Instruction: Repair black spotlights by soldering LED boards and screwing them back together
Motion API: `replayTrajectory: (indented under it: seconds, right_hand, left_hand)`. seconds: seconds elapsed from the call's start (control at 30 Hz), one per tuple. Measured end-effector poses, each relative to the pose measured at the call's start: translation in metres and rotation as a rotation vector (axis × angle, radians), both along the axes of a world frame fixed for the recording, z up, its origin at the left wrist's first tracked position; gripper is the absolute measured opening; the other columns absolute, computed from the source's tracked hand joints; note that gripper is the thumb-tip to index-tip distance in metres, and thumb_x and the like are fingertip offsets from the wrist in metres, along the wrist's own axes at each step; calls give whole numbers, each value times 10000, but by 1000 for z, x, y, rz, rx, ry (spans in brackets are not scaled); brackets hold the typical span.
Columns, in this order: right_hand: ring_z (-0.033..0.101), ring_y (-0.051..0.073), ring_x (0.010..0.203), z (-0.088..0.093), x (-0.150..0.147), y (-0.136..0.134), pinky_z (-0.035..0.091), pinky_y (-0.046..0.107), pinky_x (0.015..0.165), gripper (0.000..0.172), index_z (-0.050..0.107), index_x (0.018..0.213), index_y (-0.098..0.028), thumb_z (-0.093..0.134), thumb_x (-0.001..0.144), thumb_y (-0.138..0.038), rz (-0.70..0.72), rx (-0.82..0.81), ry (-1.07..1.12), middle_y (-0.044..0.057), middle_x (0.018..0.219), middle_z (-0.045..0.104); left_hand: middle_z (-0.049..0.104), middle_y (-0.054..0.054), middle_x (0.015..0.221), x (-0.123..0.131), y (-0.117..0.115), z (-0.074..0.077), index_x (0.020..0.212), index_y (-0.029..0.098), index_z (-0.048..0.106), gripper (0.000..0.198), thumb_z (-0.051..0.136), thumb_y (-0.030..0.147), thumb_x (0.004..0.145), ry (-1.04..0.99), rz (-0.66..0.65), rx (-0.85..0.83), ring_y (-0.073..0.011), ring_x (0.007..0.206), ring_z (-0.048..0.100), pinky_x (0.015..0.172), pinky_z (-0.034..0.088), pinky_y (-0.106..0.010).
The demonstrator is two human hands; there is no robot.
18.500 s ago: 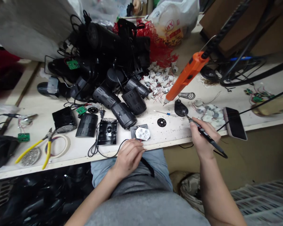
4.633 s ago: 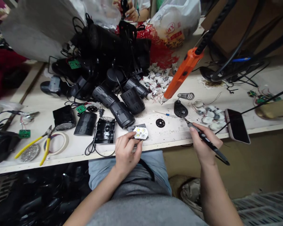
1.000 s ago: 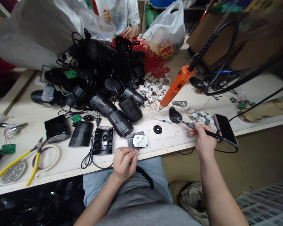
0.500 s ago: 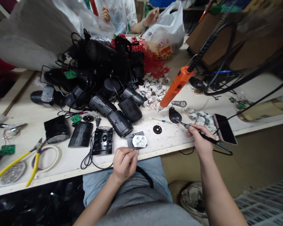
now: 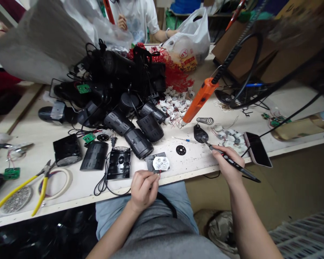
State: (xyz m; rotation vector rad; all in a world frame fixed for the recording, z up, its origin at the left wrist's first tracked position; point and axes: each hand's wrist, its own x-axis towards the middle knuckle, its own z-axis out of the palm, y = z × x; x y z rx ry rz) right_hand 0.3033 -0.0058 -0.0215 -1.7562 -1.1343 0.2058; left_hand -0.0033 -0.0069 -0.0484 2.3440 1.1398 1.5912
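Note:
Low at the table's front edge, my left hand (image 5: 144, 187) is closed, its fingertips pinched at thin red wires (image 5: 159, 174). These wires come from a white LED board (image 5: 161, 163) with several round lenses, which rests on a dark square piece (image 5: 150, 160). My right hand (image 5: 228, 162) grips a black soldering iron (image 5: 232, 163) like a pen. The iron's tip reaches the lower end of a black oval soldering stand (image 5: 200, 134) with a wire coil (image 5: 205, 121) behind it. Between the hands lies a black perforated disc (image 5: 180, 150).
An orange electric screwdriver (image 5: 198, 102) hangs over the table. Black lamp housings (image 5: 120, 122) are heaped at left, with yellow-handled cutters (image 5: 43, 194) and a tape roll (image 5: 67, 183) nearby. A phone (image 5: 257, 149) overhangs the right edge. Across the table is another person (image 5: 148, 18).
My right hand has shifted slightly left and the iron's handle has turned a little. My left hand stays by the LED board. Across the table, the person's raised hand has lowered behind the plastic bag.

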Motion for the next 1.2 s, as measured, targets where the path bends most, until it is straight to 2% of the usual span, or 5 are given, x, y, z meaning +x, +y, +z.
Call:
replayTrajectory:
  seconds: [0.2, 0.43, 0.8, 1.1, 1.2]
  right_hand:
    - [629, 203, 747, 1, -3, 0, 511, 353, 745, 223, 798, 843, -247, 714, 729, -420, -23, 5, 20, 37, 834, 744]
    - [643, 198, 577, -7, 0, 6, 523, 335, 595, 286, 779, 843, -202, 741, 705, -450, -190, 29, 209, 23, 643, 710]
    - [601, 154, 476, -26, 11, 12, 508, 298, 520, 280, 726, 764, -162, 756, 696, -431, -248, 98, 488, 14, 608, 690]
    - [579, 121, 468, -23, 7, 14, 483, 246, 456, 299, 697, 739, -157, 815, 618, -403, -275, 184, 666, 16, 653, 706]
    - [538, 102, 438, -17, 7, 14, 455, 219, 426, 340, 677, 746, -162, 787, 625, -459, -284, 243, 768, -13, 563, 643]
  left_hand:
    - [646, -40, 831, 0, 0, 1, 997, 191, 652, 153, 648, 74, 899, 4, 12, -9, -164, 771, 630, 695, 572, -302]
    - [654, -44, 834, 0, 0, 0, 995, 190, 658, 146, 646, 80, 900, 6, 11, -10, -167, 778, 632, 706, 564, -304]
    - [642, -48, 845, 0, 1, 0, 985, 170, 655, 142, 662, 61, 894, 3, 12, 2, -168, 788, 618, 716, 555, -293]
    - [635, -55, 866, -1, 0, -1, 1003, 157, 656, 153, 661, 52, 892, 15, 1, -4, -174, 805, 607, 735, 547, -297]
    - [631, -58, 867, -1, 0, -1, 996, 146, 655, 143, 656, 47, 893, 16, -5, 4, -173, 809, 602, 731, 544, -294]
